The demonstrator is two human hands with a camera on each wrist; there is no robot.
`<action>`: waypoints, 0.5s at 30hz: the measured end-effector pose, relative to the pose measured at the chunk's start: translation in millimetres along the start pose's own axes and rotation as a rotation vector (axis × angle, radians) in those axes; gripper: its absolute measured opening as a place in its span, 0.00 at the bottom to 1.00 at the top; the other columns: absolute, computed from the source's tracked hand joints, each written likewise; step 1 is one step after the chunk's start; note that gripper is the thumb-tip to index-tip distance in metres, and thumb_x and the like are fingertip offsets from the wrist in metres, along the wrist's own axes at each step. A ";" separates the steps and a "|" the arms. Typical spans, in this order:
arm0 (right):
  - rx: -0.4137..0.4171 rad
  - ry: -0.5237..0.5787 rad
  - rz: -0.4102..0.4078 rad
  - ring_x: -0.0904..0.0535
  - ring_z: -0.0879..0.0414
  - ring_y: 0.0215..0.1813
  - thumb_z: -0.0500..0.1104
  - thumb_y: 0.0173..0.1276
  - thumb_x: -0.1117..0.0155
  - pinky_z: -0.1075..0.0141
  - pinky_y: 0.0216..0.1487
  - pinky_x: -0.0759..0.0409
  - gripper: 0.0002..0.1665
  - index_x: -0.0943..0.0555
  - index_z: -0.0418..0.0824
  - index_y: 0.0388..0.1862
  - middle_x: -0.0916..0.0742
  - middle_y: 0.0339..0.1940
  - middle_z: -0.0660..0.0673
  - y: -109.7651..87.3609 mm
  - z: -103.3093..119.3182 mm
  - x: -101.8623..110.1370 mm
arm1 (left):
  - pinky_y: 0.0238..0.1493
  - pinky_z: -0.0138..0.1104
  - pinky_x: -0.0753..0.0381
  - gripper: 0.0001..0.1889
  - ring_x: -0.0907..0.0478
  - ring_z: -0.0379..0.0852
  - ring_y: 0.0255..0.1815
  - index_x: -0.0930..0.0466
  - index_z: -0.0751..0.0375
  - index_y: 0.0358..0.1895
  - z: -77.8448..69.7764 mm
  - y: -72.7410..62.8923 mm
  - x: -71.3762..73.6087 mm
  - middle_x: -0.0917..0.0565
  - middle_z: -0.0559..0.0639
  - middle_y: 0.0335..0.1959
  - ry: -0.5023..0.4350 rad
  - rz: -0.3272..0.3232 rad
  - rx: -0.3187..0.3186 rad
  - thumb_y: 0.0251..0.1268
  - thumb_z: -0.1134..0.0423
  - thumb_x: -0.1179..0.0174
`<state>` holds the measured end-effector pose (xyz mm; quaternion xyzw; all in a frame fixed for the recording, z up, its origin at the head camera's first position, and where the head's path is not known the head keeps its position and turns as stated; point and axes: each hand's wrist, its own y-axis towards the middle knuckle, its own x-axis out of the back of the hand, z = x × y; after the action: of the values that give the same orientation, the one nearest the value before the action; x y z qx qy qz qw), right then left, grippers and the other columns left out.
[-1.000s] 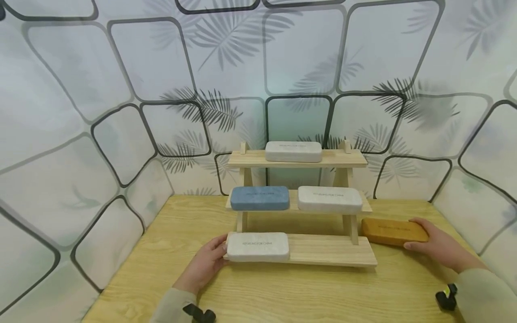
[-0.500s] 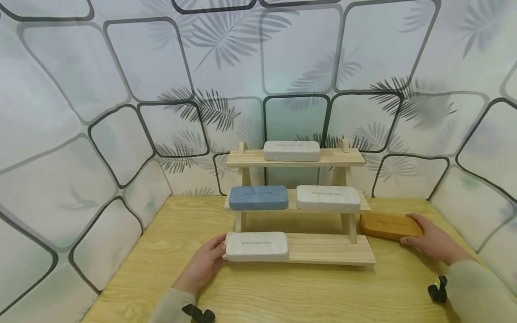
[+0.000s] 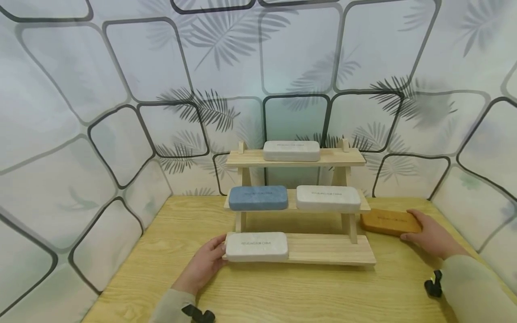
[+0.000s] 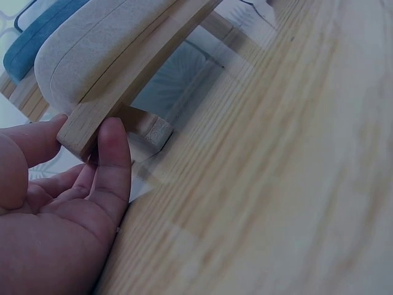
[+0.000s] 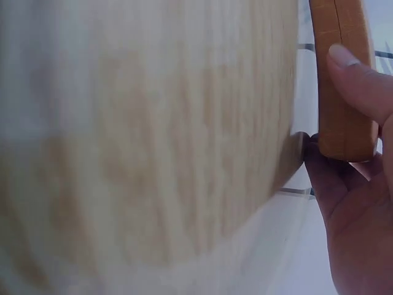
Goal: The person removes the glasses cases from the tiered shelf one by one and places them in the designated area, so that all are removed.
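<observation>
A three-tier wooden display rack (image 3: 329,249) stands on the table. My left hand (image 3: 204,264) pinches the left end of its bottom board, thumb and fingers around the board in the left wrist view. On that board, beside the hand, lies a white glasses case (image 3: 256,246). To the right of the rack, my right hand (image 3: 434,235) grips the right end of an orange glasses case (image 3: 390,222). In the right wrist view the thumb presses one side of the orange case (image 5: 347,117) and the fingers reach around its end, low over the table.
A blue glasses case (image 3: 258,198) and a white one (image 3: 329,199) sit on the middle tier. Another white case (image 3: 291,151) lies on the top tier. Patterned cloth walls (image 3: 226,54) enclose the wood-grain table (image 3: 282,291) at the back and sides.
My right hand has shifted the orange case slightly back and to the left, closer along the rack's right side. The left hand keeps its hold on the board.
</observation>
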<state>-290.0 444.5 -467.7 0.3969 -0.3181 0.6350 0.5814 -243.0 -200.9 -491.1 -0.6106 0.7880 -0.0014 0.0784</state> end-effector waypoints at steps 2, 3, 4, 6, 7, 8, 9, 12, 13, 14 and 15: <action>-0.001 -0.012 0.005 0.40 0.17 0.64 0.60 0.63 0.26 0.28 0.58 0.39 0.63 0.49 0.25 0.78 0.38 0.68 0.13 1.9 -1.4 -0.8 | 0.56 0.40 0.22 0.30 0.25 0.49 0.61 0.48 0.74 0.78 0.2 -0.4 -0.1 0.35 0.70 0.72 0.001 -0.001 0.004 0.83 0.61 0.52; 0.003 -0.019 0.004 0.40 0.17 0.64 0.59 0.63 0.26 0.28 0.58 0.39 0.62 0.49 0.24 0.77 0.38 0.68 0.13 3.0 -2.0 -1.4 | 0.57 0.40 0.22 0.30 0.25 0.49 0.62 0.48 0.73 0.78 0.1 -0.6 -0.2 0.35 0.70 0.73 0.002 -0.001 0.005 0.83 0.61 0.52; 0.006 -0.027 0.003 0.40 0.17 0.64 0.58 0.63 0.26 0.28 0.59 0.39 0.62 0.48 0.24 0.77 0.38 0.68 0.13 4.0 -2.4 -1.9 | 0.57 0.40 0.22 0.30 0.25 0.49 0.62 0.48 0.73 0.78 0.1 -0.9 -0.2 0.35 0.70 0.73 0.004 -0.001 0.005 0.83 0.61 0.52; 0.011 -0.038 -0.006 0.41 0.17 0.64 0.56 0.63 0.25 0.28 0.59 0.39 0.61 0.48 0.23 0.77 0.38 0.68 0.13 6.4 -2.9 -2.6 | 0.57 0.40 0.22 0.30 0.25 0.49 0.62 0.48 0.73 0.78 -0.2 -1.0 -0.3 0.35 0.70 0.73 0.001 0.000 0.004 0.83 0.62 0.52; 0.014 -0.040 -0.012 0.40 0.17 0.64 0.55 0.63 0.25 0.28 0.59 0.39 0.60 0.47 0.23 0.76 0.37 0.67 0.13 7.7 -2.9 -2.7 | 0.57 0.40 0.22 0.30 0.25 0.49 0.62 0.48 0.73 0.78 -0.4 -1.1 -0.4 0.35 0.70 0.73 -0.001 0.000 0.003 0.83 0.62 0.52; 0.016 -0.044 -0.021 0.40 0.17 0.64 0.55 0.63 0.25 0.28 0.59 0.39 0.60 0.47 0.23 0.76 0.37 0.67 0.13 8.9 -2.7 -2.6 | 0.57 0.40 0.22 0.30 0.25 0.49 0.62 0.48 0.73 0.78 -0.6 -1.1 -0.4 0.35 0.70 0.73 -0.001 0.000 0.001 0.82 0.61 0.51; 0.016 -0.045 -0.026 0.40 0.17 0.64 0.54 0.63 0.25 0.28 0.59 0.40 0.59 0.47 0.23 0.76 0.37 0.67 0.13 10.2 -2.4 -2.4 | 0.57 0.40 0.22 0.31 0.25 0.49 0.62 0.48 0.73 0.78 -0.7 -1.1 -0.3 0.35 0.70 0.73 -0.001 0.001 0.000 0.82 0.61 0.51; 0.008 -0.051 -0.032 0.40 0.17 0.63 0.54 0.64 0.26 0.28 0.59 0.39 0.59 0.47 0.23 0.76 0.37 0.67 0.13 13.3 -1.1 -0.7 | 0.57 0.40 0.22 0.31 0.25 0.49 0.62 0.48 0.73 0.78 -0.8 -0.4 -0.2 0.35 0.70 0.73 -0.005 0.003 -0.002 0.82 0.61 0.50; 0.003 -0.051 -0.027 0.40 0.17 0.63 0.54 0.64 0.26 0.27 0.59 0.39 0.59 0.47 0.24 0.77 0.37 0.67 0.13 14.1 -0.8 -0.3 | 0.57 0.40 0.22 0.31 0.25 0.49 0.61 0.48 0.73 0.78 -0.7 -0.2 -0.1 0.35 0.70 0.73 -0.006 0.005 -0.002 0.82 0.61 0.50; 0.000 -0.051 -0.023 0.40 0.17 0.63 0.54 0.64 0.26 0.27 0.59 0.39 0.59 0.48 0.24 0.77 0.37 0.67 0.13 14.8 -0.8 0.2 | 0.57 0.40 0.22 0.31 0.25 0.49 0.61 0.48 0.73 0.78 -0.5 0.1 0.0 0.35 0.70 0.73 -0.006 0.006 -0.002 0.82 0.61 0.50; -0.002 -0.049 -0.019 0.40 0.17 0.63 0.54 0.65 0.27 0.27 0.59 0.39 0.59 0.48 0.24 0.77 0.38 0.67 0.13 15.5 -1.1 0.6 | 0.57 0.40 0.22 0.31 0.25 0.48 0.61 0.48 0.74 0.78 -0.2 0.1 0.1 0.35 0.70 0.73 -0.007 0.010 -0.003 0.82 0.61 0.50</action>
<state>-305.5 443.8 -466.8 0.4149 -0.3290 0.6193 0.5798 -243.1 -201.0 -490.9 -0.6067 0.7908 0.0023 0.0803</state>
